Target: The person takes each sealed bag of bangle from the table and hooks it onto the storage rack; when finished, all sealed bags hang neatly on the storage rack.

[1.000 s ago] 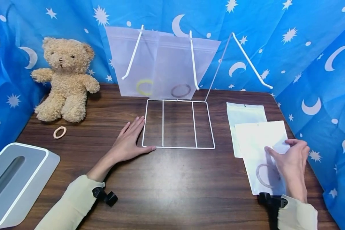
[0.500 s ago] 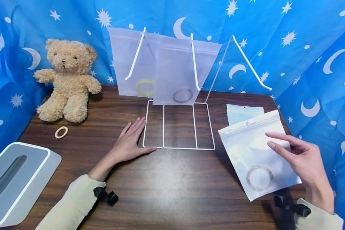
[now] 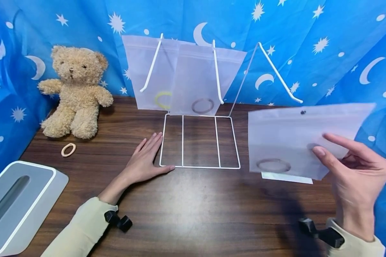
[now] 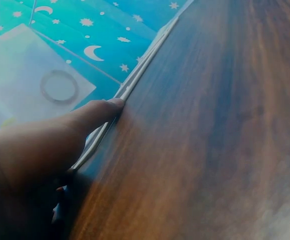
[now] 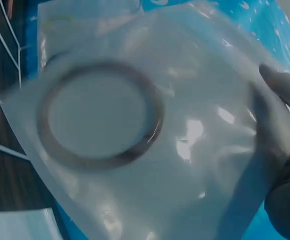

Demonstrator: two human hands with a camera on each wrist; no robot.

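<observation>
My right hand (image 3: 357, 171) pinches a translucent white zip bag (image 3: 292, 139) by its right side, thumb in front, and holds it up over the right of the table. Inside lies a brownish bangle-like ring (image 5: 156, 107), low in a corner. My left hand (image 3: 144, 157) lies with fingers spread at the left front corner of a white wire display rack (image 3: 206, 166), the thumb along its front wire. From the rack's left and middle hooks hang two similar bags, one with a yellow ring (image 3: 162, 101), the other with a brownish ring (image 3: 202, 106).
Another pale bag (image 3: 286, 177) lies on the table, mostly hidden behind the held one. The rack's third hook (image 3: 280, 73) juts forward at right. A teddy bear (image 3: 78, 89), a small beige ring (image 3: 68, 150) and a grey-white tissue box (image 3: 59, 185) are at left.
My right hand has picked the zip bag up off the other bag on the table, raised it and tilted it upright. The left hand stays at the rack.
</observation>
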